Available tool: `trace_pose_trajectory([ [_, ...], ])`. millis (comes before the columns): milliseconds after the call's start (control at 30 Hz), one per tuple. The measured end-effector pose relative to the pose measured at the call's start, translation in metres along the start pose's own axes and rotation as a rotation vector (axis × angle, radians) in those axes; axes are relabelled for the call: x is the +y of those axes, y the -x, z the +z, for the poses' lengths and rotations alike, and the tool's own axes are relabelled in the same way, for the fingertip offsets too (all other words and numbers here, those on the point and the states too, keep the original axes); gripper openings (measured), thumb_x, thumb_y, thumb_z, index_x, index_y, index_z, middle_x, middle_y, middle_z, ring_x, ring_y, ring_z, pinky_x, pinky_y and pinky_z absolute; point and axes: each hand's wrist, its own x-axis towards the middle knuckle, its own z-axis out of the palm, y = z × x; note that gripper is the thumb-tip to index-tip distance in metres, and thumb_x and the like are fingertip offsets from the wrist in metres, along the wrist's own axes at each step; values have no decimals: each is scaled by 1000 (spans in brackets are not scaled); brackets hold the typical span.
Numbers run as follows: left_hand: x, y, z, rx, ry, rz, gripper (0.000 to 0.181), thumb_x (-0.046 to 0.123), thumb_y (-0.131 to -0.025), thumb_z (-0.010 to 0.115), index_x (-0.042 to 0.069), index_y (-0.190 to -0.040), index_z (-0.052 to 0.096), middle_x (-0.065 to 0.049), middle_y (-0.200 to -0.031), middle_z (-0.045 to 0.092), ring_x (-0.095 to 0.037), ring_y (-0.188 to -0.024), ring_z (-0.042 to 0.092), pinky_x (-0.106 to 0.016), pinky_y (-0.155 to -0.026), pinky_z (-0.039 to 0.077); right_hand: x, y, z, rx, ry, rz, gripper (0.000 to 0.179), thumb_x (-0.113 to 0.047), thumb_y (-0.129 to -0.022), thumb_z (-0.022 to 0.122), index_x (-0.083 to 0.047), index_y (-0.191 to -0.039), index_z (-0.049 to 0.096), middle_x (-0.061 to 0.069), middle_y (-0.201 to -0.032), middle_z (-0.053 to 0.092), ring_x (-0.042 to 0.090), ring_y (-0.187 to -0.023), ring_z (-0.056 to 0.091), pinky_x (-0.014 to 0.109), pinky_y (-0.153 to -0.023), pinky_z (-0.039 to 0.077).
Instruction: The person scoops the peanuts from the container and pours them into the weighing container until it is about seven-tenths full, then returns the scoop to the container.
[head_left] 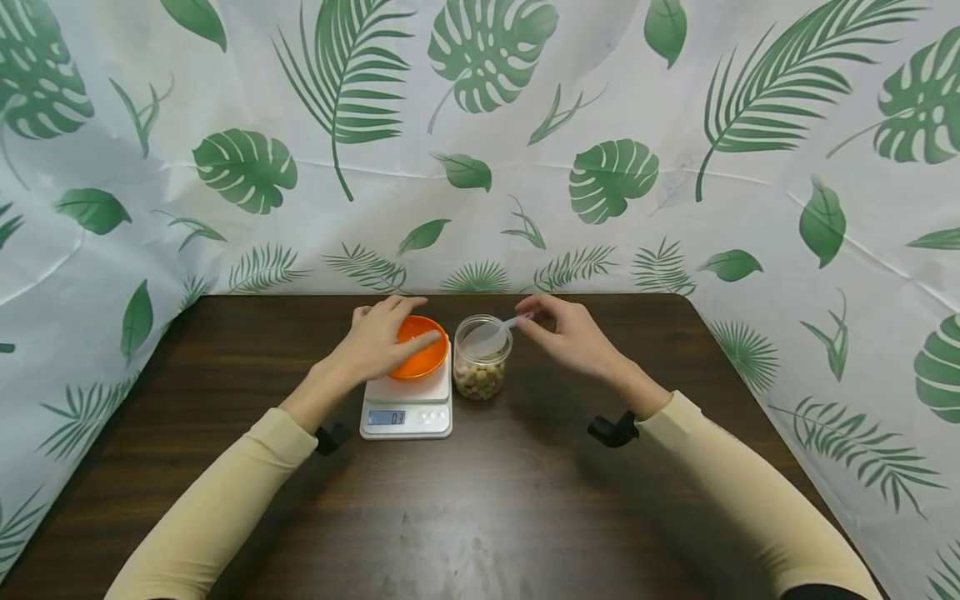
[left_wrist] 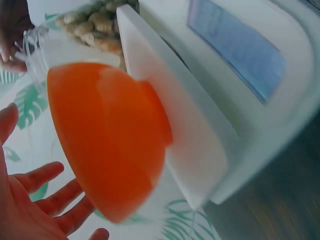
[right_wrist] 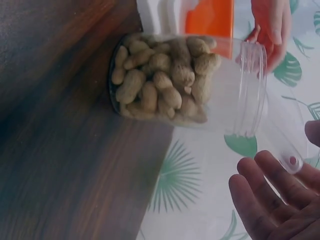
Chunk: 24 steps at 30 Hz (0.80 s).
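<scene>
An orange bowl (head_left: 414, 367) sits on the platform of a white digital scale (head_left: 431, 429). My left hand (head_left: 375, 342) is at the bowl's left side, thumb over its rim and fingers behind it; in the left wrist view those fingers are spread and loosely bent next to the bowl. Right of the scale stands a clear jar (right_wrist: 225, 92) partly filled with unshelled peanuts (right_wrist: 160, 82). A translucent white spoon (head_left: 487, 339) dips head-down into the jar's mouth. My right hand (head_left: 566, 333) pinches the end of its handle, to the right of the rim.
The dark wooden table (head_left: 450, 517) carries the scale and jar close to its back edge. Right behind it hangs a white leaf-print sheet (head_left: 525, 217). The scale's display (head_left: 386, 417) seems to read 0.3. Black wrist straps (head_left: 613, 430) show below both hands.
</scene>
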Motion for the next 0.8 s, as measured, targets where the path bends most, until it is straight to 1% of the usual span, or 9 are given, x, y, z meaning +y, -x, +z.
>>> trace_pose_trajectory([
  [100, 6, -4, 5, -23, 0, 15, 73, 62, -98, 57, 12, -151, 50, -11, -144, 54, -30, -134, 48, -58, -102, 27, -1, -3, 5, -16, -7, 3, 25, -27, -104, 63, -11, -123, 67, 4, -108, 69, 24, -98, 68, 43, -78, 54],
  [200, 11, -8, 9, -41, 4, 28, 75, 64, -96, 58, 13, -151, 51, -10, -146, 53, -30, -134, 47, -58, -103, 26, -2, -5, 9, -19, -4, 13, 24, -27, -104, 64, -11, -121, 68, 3, -108, 70, 23, -97, 68, 42, -79, 54],
  [433, 21, -18, 18, -86, -25, 80, 81, 69, -93, 59, 15, -153, 49, -9, -148, 52, -29, -135, 47, -61, -107, 23, 1, -11, 17, -26, -17, 72, 24, -30, -101, 69, -11, -116, 69, 2, -108, 71, 19, -95, 69, 41, -78, 55],
  [600, 26, -23, 22, -124, -38, 100, 87, 72, -91, 59, 15, -155, 46, -9, -151, 50, -28, -138, 46, -62, -108, 22, 1, -14, 21, -20, 5, 89, 27, -29, -100, 70, -8, -117, 69, 5, -109, 72, 21, -95, 69, 41, -75, 55],
  [700, 29, -25, 24, -154, -49, 104, 91, 73, -89, 61, 14, -156, 45, -9, -152, 51, -27, -138, 46, -63, -109, 22, 1, -16, 21, -36, 22, 92, 24, -28, -101, 69, -8, -115, 70, 6, -108, 72, 21, -94, 69, 41, -76, 55],
  [800, 30, -29, 27, -166, -50, 117, 92, 71, -87, 66, 12, -155, 45, -8, -149, 54, -27, -135, 49, -63, -108, 23, 2, -19, 21, -54, 33, 88, 20, -26, -102, 68, -9, -111, 71, 5, -106, 73, 21, -92, 69, 40, -76, 54],
])
